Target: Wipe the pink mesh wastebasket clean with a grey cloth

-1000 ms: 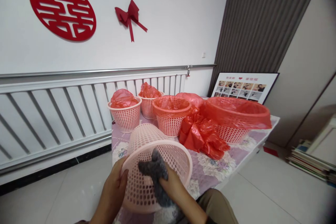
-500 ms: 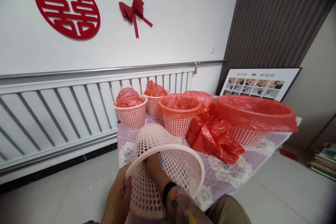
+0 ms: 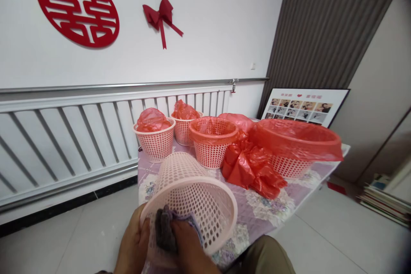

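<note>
A pale pink perforated wastebasket [image 3: 180, 162] lies tipped on its side on the table, its mouth facing me. My left hand [image 3: 136, 231] grips its rim at the left, thumb on the near side. Inside the mouth, my right hand [image 3: 188, 239] holds a dark grey and purple cloth [image 3: 165, 229] against the inner wall at the lower left. Behind it stands an upright wastebasket [image 3: 212, 154] with a red bag folded over its rim. To the right lies a crumpled heap of red plastic bags [image 3: 253, 167].
Two more baskets with bunched red bags, a left one [image 3: 156, 143] and a rear one [image 3: 184, 130], stand near the radiator [image 3: 80, 137]. A large red-lined basket [image 3: 292, 165] sits at the right of the flowered tablecloth [image 3: 272, 205]. Behind leans a photo board [image 3: 308, 102].
My right hand has drawn back from deep inside the basket toward its mouth, bringing the cloth into clear view. My left hand still grips the rim. The view has shifted slightly.
</note>
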